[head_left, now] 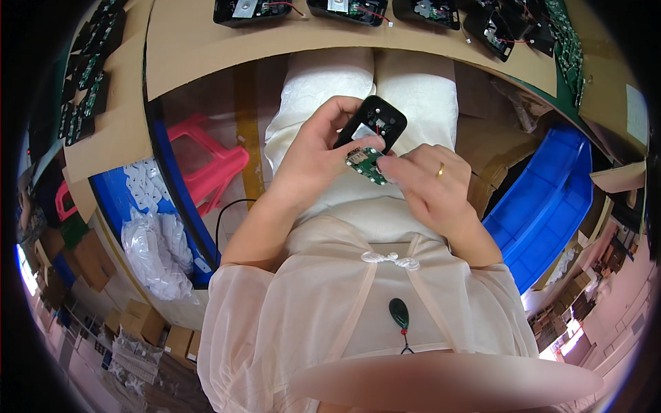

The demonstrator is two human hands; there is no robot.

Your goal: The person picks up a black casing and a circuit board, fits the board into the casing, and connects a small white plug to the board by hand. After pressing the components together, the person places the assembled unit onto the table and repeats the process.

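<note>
Above my lap, my left hand (313, 153) grips a black plastic housing (392, 122), its open inner side facing up. A silvery block and a small white connector with a thin red wire show inside it. Right below the housing is a small green circuit board (365, 165), tilted, with its upper edge by my left thumb. The fingers of my right hand (430, 180) pinch the board's right edge. A ring is on one finger of that hand. The fingers of my left hand behind the housing are mostly hidden.
Several black housings (337, 8) with boards and loose wires line the cardboard-covered table (275, 41) ahead. More boards (86, 89) lie at the left. A blue tray (113, 193) with white parts and a plastic bag (157, 251) is left; blue bins (544, 206) stand right. A pink stool (213, 162) is below.
</note>
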